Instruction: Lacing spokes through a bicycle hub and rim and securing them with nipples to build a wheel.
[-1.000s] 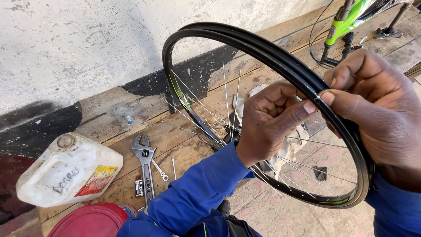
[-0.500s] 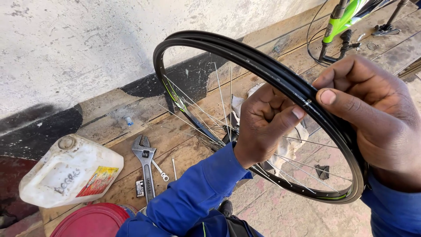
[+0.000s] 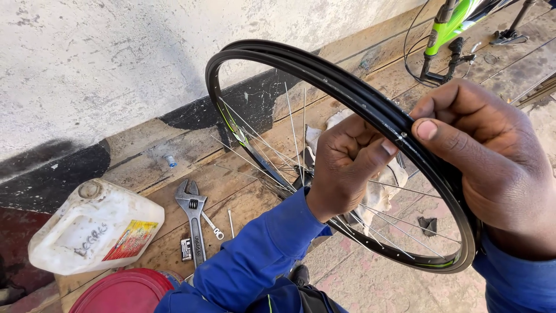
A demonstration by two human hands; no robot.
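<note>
- Black bicycle wheel rim (image 3: 301, 69), spoked and without a tyre, stands tilted on edge between both hands; its near arc passes under the right hand, its far arc rises toward the whitewashed wall (image 3: 116, 64).
- Right hand (image 3: 492, 156): clamped on the rim's outer edge, thumb pressed flat on the rim bed, fingers wrapped behind.
- Left hand (image 3: 347, 165): closed in a fist inside the wheel, just beside the right thumb, fingertips pinched at the rim's inner face, seemingly on a spoke end or nipple; whether a small tool sits in the pinch cannot be told.
- Step in hand, as judged: working a spoke fitting at the rim while the other hand steadies the wheel. The next move calls for a firm hold on the rim and a small, controlled twist at the pinch.
- Below the left forearm, well apart: adjustable wrench (image 3: 194, 217), small spanner (image 3: 213, 227), white plastic jerrycan (image 3: 95, 229), red lid (image 3: 124, 293).
- Behind the left hand, through the spokes: pale rag (image 3: 379, 194).
- Beyond the right hand: green bicycle frame (image 3: 449, 26).
- Against the earlier frame: the rim sits slightly lower and further left of the hands; both grips match, the floor items lie unmoved.
</note>
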